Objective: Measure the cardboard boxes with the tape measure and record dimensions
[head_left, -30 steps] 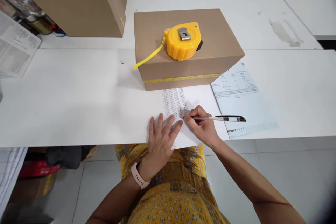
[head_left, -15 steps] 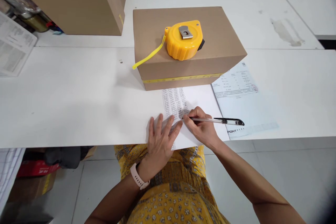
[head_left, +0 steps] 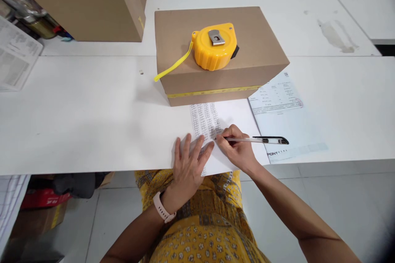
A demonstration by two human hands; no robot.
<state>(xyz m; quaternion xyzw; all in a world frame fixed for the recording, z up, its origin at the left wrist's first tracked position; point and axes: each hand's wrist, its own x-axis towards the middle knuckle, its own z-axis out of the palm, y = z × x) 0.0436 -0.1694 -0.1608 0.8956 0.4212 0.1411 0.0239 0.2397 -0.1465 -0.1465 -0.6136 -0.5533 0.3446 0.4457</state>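
Observation:
My right hand [head_left: 236, 148] is closed round a pen [head_left: 256, 140] with a black clip, its tip touching a white sheet of paper [head_left: 237, 117]. Columns of handwriting run down the sheet's left part. My left hand [head_left: 189, 160] lies flat over the sheet's lower left, fingers spread, with a pale pink watch band [head_left: 162, 208] on the wrist. Behind the sheet stands a cardboard box [head_left: 212, 84] that hides its far end. On the box lies a yellow tape measure [head_left: 215, 47] with a yellow wrist strap.
A pale blue printed document [head_left: 293, 127] lies right of the sheet, partly under the box. At the back left stands a larger cardboard box [head_left: 89, 4]. Bottles [head_left: 40, 26] and a printed carton [head_left: 15, 55] are at the far left. The white table's front edge [head_left: 77, 171] runs before me.
The pen's rear end has tilted slightly farther from me, with its tip still on the sheet. The left hand stays in place.

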